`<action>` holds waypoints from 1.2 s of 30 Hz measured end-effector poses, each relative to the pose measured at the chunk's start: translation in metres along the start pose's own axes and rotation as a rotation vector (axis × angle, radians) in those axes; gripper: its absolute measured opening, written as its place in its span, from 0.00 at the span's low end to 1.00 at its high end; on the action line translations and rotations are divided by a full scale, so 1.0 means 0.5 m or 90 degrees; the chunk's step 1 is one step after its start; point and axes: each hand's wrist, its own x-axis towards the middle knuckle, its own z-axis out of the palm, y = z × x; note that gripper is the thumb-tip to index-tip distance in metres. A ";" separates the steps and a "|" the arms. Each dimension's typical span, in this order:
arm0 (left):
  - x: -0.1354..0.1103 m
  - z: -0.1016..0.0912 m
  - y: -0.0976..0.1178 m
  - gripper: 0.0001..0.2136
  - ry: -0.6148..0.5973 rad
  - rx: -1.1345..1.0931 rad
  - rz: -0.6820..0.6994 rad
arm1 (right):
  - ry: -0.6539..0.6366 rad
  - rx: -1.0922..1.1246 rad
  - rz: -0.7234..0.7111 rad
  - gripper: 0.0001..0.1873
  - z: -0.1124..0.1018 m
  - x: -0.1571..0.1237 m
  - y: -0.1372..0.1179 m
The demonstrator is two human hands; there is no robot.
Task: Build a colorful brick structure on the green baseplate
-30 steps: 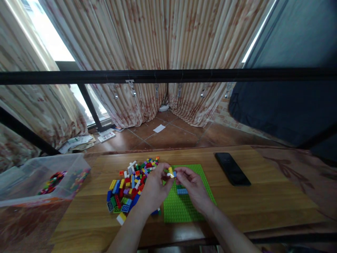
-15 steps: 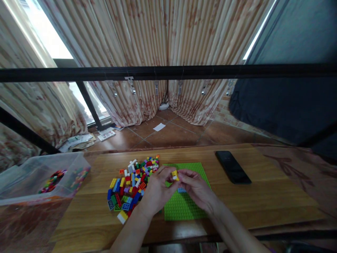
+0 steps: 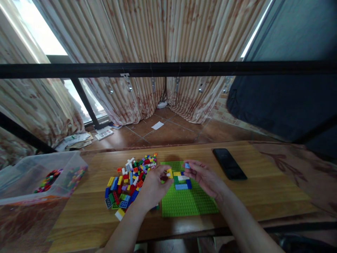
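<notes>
A green baseplate (image 3: 189,202) lies on the wooden table, with a small build of yellow, white, green and blue bricks (image 3: 181,180) near its far end. My left hand (image 3: 154,184) is at the plate's left edge, fingers pinched on a small yellow brick (image 3: 170,172). Over the far part of the plate, my right hand (image 3: 204,177) holds a small blue brick (image 3: 187,165) between its fingertips. A pile of loose coloured bricks (image 3: 129,182) lies just left of my left hand.
A black phone (image 3: 229,163) lies flat to the right of the baseplate. A clear plastic bin (image 3: 39,175) with more bricks stands at the left. A black bar (image 3: 168,68) crosses the view above the table; curtains and tiled floor lie beyond.
My hands, joined on one yellow-and-blue piece, have drawn apart: the left keeps the yellow brick, the right a blue one. The small build on the plate is now uncovered.
</notes>
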 end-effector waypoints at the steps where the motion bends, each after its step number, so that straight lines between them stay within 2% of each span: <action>1: 0.000 0.000 -0.005 0.12 0.004 0.031 -0.011 | 0.013 -0.033 -0.011 0.12 -0.009 0.001 0.000; 4: 0.000 0.003 -0.020 0.12 -0.010 0.085 -0.024 | 0.046 -0.187 -0.048 0.13 -0.038 0.007 0.012; 7: -0.001 0.009 -0.031 0.13 -0.040 0.137 -0.027 | 0.056 -0.404 -0.092 0.12 -0.060 0.010 0.031; 10: -0.001 0.014 -0.034 0.13 -0.058 0.216 -0.037 | 0.047 -0.585 -0.139 0.13 -0.065 0.005 0.038; 12: -0.001 0.015 -0.032 0.13 -0.069 0.257 -0.038 | 0.030 -0.651 -0.147 0.11 -0.057 -0.002 0.033; 16: 0.000 0.014 -0.027 0.13 -0.098 0.301 -0.039 | -0.010 -0.724 -0.134 0.08 -0.034 -0.015 0.024; 19: 0.000 0.016 -0.027 0.13 -0.110 0.316 -0.042 | -0.009 -0.780 -0.173 0.08 -0.026 -0.016 0.033; 27: -0.002 0.013 -0.031 0.12 -0.111 0.324 -0.033 | 0.005 -0.796 -0.194 0.07 -0.033 -0.011 0.059; 32: -0.003 0.009 -0.026 0.12 -0.121 0.339 -0.039 | -0.033 -0.829 -0.199 0.08 -0.030 -0.017 0.057; 36: -0.004 0.010 -0.026 0.12 -0.123 0.355 -0.028 | -0.030 -0.868 -0.197 0.11 -0.028 -0.018 0.063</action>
